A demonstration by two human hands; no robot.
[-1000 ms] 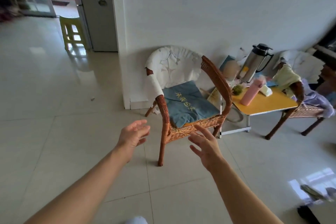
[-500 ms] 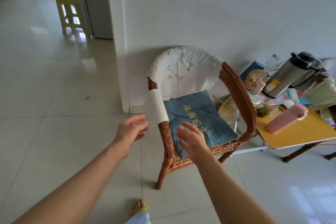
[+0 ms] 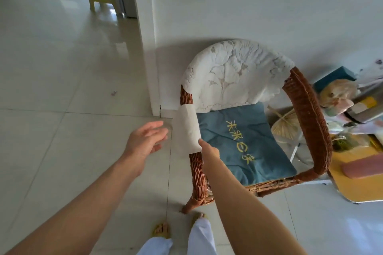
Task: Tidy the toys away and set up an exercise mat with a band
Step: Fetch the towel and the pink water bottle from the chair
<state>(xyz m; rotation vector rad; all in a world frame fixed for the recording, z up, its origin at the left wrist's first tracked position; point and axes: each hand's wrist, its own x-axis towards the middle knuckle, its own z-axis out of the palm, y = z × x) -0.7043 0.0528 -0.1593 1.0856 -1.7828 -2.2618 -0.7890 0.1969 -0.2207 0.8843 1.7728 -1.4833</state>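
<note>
Stood right at the front-left corner of a wicker armchair (image 3: 306, 114), on a pale tiled floor (image 3: 62, 109) by a white wall corner. Right hand (image 3: 208, 149) reached onto the chair's near armrest, where a white cloth wrap (image 3: 186, 130) covers the wicker; seen only from the back of the wrist, fingers hidden past the armrest, so grip width not to be told, nor whether anything more than the wrap was touched. Left hand (image 3: 146, 141) held just beside the same armrest on its outer side, over the floor, fingers spread wide and loose, empty, touching nothing. Armrest ran lengthwise away from the body toward the white lace-covered backrest (image 3: 234, 74), so right hand clearly the nearer to it. On the seat, a blue cushion (image 3: 240, 143) with yellow characters. No toys, exercise mat or band visible anywhere in view, so their place unknown; probably still at a preparatory step, perhaps shifting the chair to free floor space. Off the chair's right side, a yellow tabletop (image 3: 356, 188) bearing a pink bottle (image 3: 362, 168) lying near its near-left edge.
</note>
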